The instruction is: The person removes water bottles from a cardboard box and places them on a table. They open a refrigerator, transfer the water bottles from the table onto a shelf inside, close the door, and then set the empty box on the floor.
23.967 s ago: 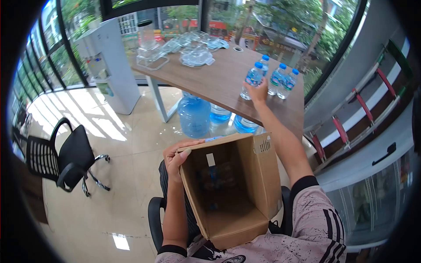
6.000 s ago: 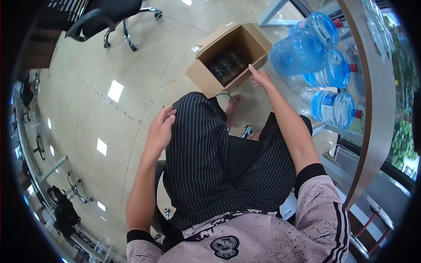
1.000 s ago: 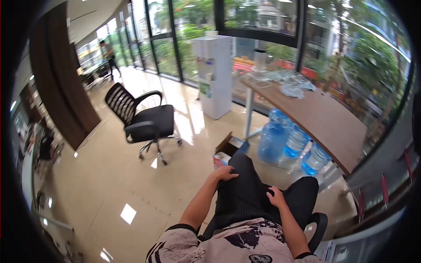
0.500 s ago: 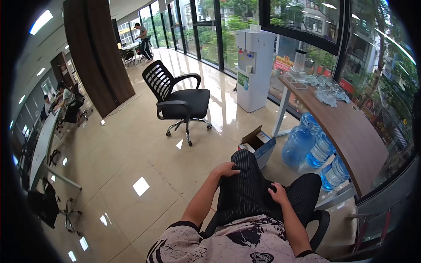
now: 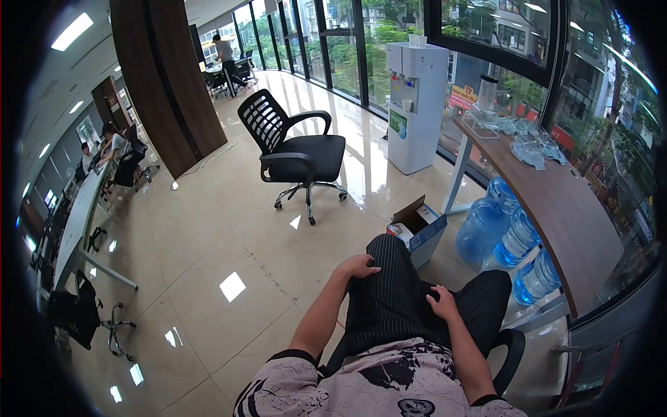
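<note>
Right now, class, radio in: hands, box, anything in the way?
Left hand and right hand rest empty on striped trousers. Cardboard box open on floor just ahead, untouched. Water jugs beside it.

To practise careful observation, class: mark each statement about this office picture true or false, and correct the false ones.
1. The left hand and the right hand rest on the striped trousers. True.
2. The cardboard box stands on the table. False: it stands on the floor by the person's knee.
3. Large water jugs are under the table. True.
4. The right hand holds a bottle. False: it holds nothing.
</note>
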`<state>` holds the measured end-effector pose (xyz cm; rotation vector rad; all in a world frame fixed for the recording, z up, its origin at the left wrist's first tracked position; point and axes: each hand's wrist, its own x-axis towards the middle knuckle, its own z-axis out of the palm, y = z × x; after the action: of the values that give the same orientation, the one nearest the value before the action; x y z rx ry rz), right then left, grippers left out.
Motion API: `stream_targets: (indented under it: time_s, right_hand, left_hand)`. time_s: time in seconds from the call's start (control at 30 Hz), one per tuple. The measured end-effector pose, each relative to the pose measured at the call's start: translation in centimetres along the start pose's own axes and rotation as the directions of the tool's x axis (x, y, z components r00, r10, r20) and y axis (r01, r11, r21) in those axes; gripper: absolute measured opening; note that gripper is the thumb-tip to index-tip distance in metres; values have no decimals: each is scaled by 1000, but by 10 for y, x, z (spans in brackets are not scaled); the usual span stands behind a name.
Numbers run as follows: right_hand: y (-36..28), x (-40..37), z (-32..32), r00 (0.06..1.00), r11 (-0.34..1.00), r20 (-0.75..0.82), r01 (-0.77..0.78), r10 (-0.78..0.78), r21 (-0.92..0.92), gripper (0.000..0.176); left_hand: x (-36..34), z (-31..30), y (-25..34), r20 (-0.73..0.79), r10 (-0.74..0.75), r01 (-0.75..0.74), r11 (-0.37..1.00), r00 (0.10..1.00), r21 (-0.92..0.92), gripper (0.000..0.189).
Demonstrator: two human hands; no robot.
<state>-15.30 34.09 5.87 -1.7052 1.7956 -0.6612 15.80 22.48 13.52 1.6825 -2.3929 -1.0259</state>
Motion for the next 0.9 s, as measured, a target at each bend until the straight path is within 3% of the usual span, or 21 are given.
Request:
stream_targets:
  time_s: [0.47,0.9]
  right_hand:
    - [13,-20,-9,991,996,-101,-92,92,-2,44]
    - [26,-48,-16,939,974,-259,-224,225,34,45]
  left_hand:
    - [27,-1,27,111,39,-40,999,993,8,68]
    - [77,5,62,227,204,-223,973,952,62,66]
